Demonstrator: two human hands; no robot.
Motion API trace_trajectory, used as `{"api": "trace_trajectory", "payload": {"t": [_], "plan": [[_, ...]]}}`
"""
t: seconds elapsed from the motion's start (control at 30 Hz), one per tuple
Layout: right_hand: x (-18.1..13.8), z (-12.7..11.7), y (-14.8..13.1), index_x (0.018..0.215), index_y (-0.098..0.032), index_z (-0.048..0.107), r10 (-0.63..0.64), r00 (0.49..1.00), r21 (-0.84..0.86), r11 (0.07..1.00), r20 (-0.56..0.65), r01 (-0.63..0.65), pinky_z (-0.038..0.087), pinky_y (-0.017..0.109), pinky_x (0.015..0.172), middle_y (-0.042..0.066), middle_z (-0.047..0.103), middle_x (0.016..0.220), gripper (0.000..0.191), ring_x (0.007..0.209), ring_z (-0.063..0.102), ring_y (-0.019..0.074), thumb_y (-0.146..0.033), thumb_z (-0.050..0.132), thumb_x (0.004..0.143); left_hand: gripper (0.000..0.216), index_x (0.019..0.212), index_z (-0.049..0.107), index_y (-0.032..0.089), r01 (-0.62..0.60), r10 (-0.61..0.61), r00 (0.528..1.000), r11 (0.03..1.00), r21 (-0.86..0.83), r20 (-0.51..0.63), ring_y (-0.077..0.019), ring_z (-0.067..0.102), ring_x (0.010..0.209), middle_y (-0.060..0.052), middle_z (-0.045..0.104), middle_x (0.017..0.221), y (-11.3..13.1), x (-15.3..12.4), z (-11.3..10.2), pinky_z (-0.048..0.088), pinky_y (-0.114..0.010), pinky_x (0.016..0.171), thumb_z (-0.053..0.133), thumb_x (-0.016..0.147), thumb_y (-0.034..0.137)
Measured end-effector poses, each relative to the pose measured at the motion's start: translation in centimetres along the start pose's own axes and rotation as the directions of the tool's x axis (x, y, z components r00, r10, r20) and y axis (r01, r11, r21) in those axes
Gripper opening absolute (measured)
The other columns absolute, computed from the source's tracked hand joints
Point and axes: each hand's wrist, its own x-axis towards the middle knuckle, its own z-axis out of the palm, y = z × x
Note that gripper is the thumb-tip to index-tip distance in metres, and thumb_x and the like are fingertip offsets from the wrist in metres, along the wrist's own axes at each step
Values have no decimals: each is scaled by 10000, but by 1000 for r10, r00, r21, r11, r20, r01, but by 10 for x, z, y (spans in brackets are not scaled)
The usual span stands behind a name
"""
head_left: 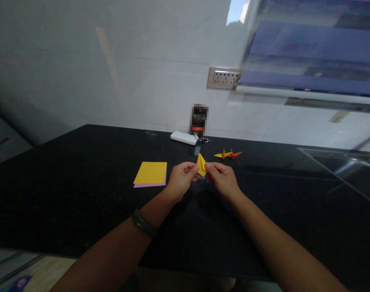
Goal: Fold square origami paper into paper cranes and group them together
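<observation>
Black counter (81,194), folded paper (201,164) between both hands (181,179) (223,179)

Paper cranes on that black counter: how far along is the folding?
Done: a yellow crane and a red crane sit finished on the counter. In hand: the left hand and right hand pinch a yellow paper piece, folded to a point, not yet crane-shaped. Left: a flat stack of sheets, yellow over pink, lies unfolded beside the left hand.
</observation>
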Motion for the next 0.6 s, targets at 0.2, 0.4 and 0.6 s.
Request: {"api": "trace_trajectory", "payload": {"t": [0.2,0.4,0.6], "plan": [[1,-1,1,727,-133,618,17,1000,30,999,-26,-16,338,207,409,-27,514,495,259,411,438,82,-387,577,696,125,684,591,116,-31,31,999,997,75,10,-81,543,529,8,579,571,1,-1,1,424,-195,520,603,679,241],[1,-1,-4,708,-122,627,47,996,84,996,-78,-40,325,207,402,-33,503,452,239,395,423,78,-356,591,675,351,877,577,128,34,-26,993,997,-66,111,-91,568,571,-12,625,693,0,-2,2,428,-202,529,707,560,205],[2,1,-2,692,-125,623,68,995,100,993,-73,-60,326,208,400,-31,503,459,233,391,415,75,-355,590,672,362,900,576,130,31,-24,993,998,-61,115,-104,581,598,-38,640,748,0,-4,3,433,-207,534,699,574,229]]}}
